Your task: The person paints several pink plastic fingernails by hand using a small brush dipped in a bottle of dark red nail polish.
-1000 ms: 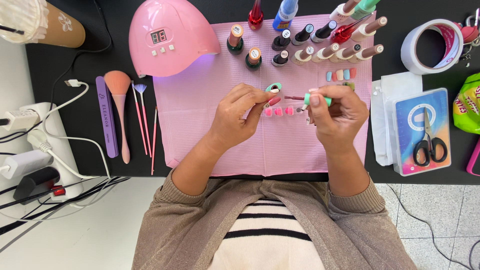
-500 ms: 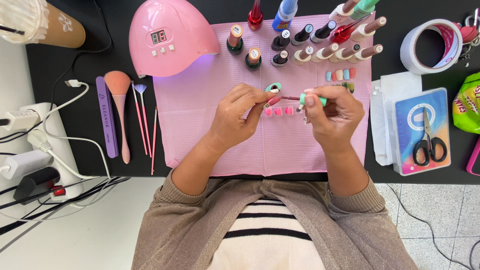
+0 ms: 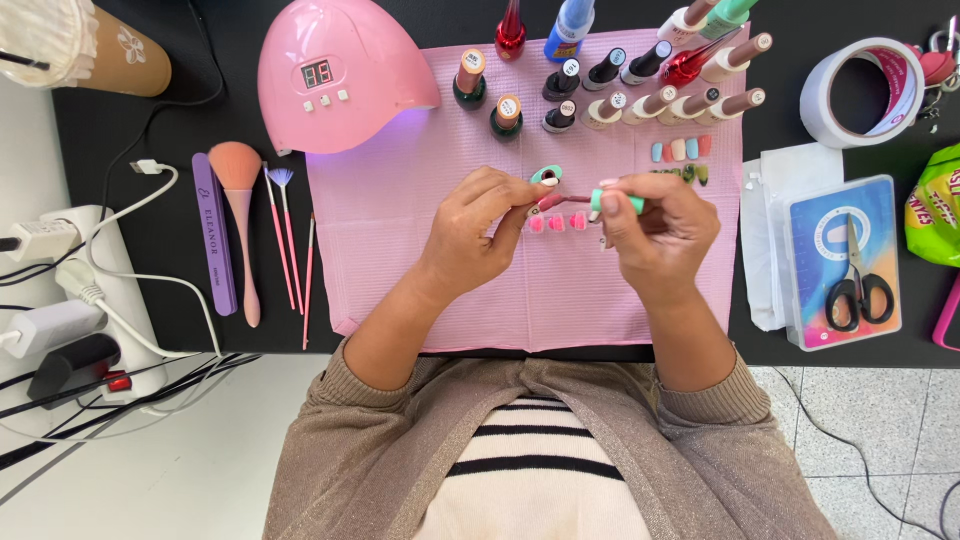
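Two hands meet at the centre of the frame, over a pink paper mat on the black tabletop. My left hand pinches a small red-tipped artificial nail between thumb and fingers, just below a small mint-green ring-shaped holder. My right hand is closed around a thin nail brush with a mint-green grip, its tip pointing left and touching or nearly touching the nail; I cannot tell which. A short row of pink painted nail tips lies on the mat directly under the hands.

I judge the step in hand to be coating this one nail. The next stroke calls for a steady left pinch and a light drag of the brush along the nail.

At upper left sits a pink dome-shaped curing lamp; along the top edge stand several polish bottles; a row of pastel sample tips lies at upper right of the mat.
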